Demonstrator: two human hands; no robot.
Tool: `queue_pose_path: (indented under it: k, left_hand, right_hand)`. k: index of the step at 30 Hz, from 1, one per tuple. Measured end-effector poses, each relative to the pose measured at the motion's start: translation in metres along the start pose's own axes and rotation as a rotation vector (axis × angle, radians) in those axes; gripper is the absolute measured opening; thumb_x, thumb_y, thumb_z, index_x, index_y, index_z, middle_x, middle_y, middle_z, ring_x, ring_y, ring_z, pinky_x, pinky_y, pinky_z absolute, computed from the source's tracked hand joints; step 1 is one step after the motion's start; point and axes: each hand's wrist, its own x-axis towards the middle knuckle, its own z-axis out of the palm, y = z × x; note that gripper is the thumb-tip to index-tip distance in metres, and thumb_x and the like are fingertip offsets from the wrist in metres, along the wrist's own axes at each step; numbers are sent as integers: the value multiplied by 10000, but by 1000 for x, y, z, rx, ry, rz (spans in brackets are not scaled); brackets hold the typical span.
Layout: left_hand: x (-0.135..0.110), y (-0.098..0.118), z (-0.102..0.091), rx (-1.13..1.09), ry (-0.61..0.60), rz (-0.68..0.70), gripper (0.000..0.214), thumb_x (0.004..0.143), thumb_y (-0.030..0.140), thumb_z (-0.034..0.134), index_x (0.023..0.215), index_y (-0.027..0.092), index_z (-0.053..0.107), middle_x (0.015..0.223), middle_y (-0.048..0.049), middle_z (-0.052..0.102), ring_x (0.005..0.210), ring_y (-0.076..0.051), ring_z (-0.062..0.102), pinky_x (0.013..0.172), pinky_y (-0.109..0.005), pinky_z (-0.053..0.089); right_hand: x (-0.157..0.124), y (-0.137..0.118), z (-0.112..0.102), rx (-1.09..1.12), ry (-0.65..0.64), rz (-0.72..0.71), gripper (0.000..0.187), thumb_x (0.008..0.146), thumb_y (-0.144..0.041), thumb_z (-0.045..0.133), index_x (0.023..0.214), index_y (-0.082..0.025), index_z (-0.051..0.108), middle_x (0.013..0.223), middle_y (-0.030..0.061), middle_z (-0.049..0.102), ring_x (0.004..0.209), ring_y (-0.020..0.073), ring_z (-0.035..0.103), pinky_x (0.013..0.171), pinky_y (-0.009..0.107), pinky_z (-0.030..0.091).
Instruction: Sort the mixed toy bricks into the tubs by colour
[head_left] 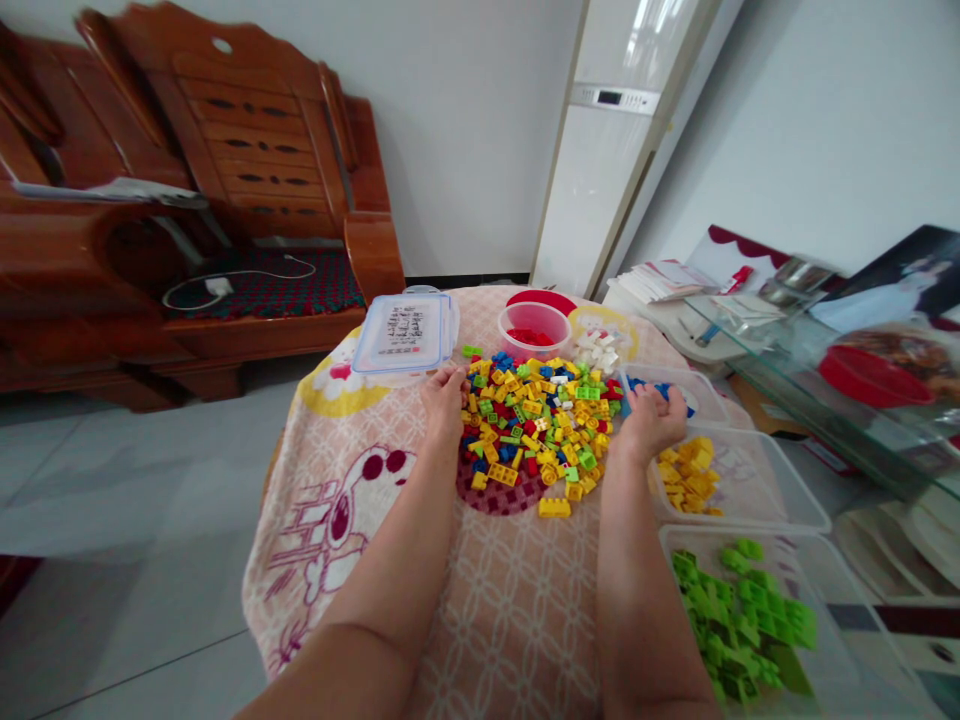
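A mixed pile of toy building bricks (pixel 532 408) in yellow, green, red, blue and white lies on the cloth-covered table. My left hand (pixel 445 398) is at the pile's left edge, fingers curled together; whatever they may hold is hidden. On the other side, my right hand (pixel 654 422) reaches over the near left edge of a clear box with blue bricks (pixel 684 398). Its fingers are bent inward, and I cannot make out what is between them. Nearer me stand a clear box of yellow bricks (pixel 686 478) and one of green bricks (pixel 739 620).
Behind the pile stand a round tub (pixel 535 328) with red bricks and a heap of white bricks (pixel 598 350). A lidded plastic box (pixel 405 333) lies at the back left. A glass shelf (pixel 810 350) with clutter borders the right; a wooden chair (pixel 240 130) stands behind left.
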Motion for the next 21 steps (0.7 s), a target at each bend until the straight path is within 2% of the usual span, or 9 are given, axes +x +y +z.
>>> queue_pose_path:
  k: [2, 4, 6, 8, 11, 16, 18, 21]
  left_hand:
    - [0, 0, 0, -2, 7, -2, 81, 702, 235, 633, 681, 159, 652, 476, 65, 509, 379, -51, 339, 404, -183, 240]
    - [0, 0, 0, -8, 13, -2, 78, 705, 229, 631, 686, 157, 657, 476, 64, 511, 379, -51, 340, 405, -183, 239]
    - [0, 0, 0, -12, 11, -1, 79, 707, 228, 635, 696, 155, 664, 483, 61, 518, 383, -52, 342, 407, -185, 240]
    - [0, -1, 0, -13, 5, -4, 81, 709, 229, 637, 701, 155, 669, 489, 58, 522, 391, -53, 346, 412, -185, 242]
    - [1, 0, 0, -13, 4, -15, 85, 713, 232, 636, 691, 157, 668, 495, 55, 520, 400, -54, 346, 419, -188, 246]
    - [1, 0, -1, -21, 2, -25, 83, 713, 236, 656, 693, 155, 663, 501, 57, 518, 398, -53, 343, 420, -195, 253]
    - [0, 0, -1, -28, -1, -28, 86, 716, 237, 656, 690, 155, 659, 492, 59, 515, 391, -52, 336, 417, -197, 247]
    - [0, 0, 0, -42, -4, -28, 79, 721, 221, 644, 678, 155, 654, 484, 60, 513, 385, -49, 325, 415, -196, 236]
  right_hand:
    - [-3, -2, 1, -18, -38, -3, 504, 709, -287, 618, 1187, -126, 605, 948, 62, 717, 873, 192, 745, 806, 364, 652]
    - [-9, -5, 4, -54, -153, 27, 396, 694, -316, 618, 1040, -129, 661, 818, 37, 714, 749, 187, 739, 721, 335, 647]
    - [-19, -9, 8, -102, -334, 74, 338, 681, -350, 624, 930, -130, 685, 701, 16, 694, 608, 173, 704, 597, 295, 615]
    - [-31, -14, 11, -176, -543, 117, 338, 673, -380, 643, 898, -134, 699, 639, 3, 683, 508, 153, 654, 493, 255, 555]
    - [-51, -25, 14, -319, -867, 176, 305, 688, -392, 650, 865, -151, 713, 603, -10, 678, 458, 132, 610, 428, 213, 475]
    - [-75, -38, 16, -566, -1339, 194, 125, 738, -252, 624, 755, -172, 718, 548, -37, 634, 416, 98, 541, 436, 190, 407]
    - [-80, -42, 16, -673, -1456, 121, 105, 749, -190, 628, 738, -176, 732, 536, -42, 623, 432, 95, 542, 480, 194, 416]
    - [-85, -49, 18, -817, -1538, -52, 139, 767, -130, 640, 735, -183, 764, 557, -27, 648, 522, 112, 597, 587, 211, 451]
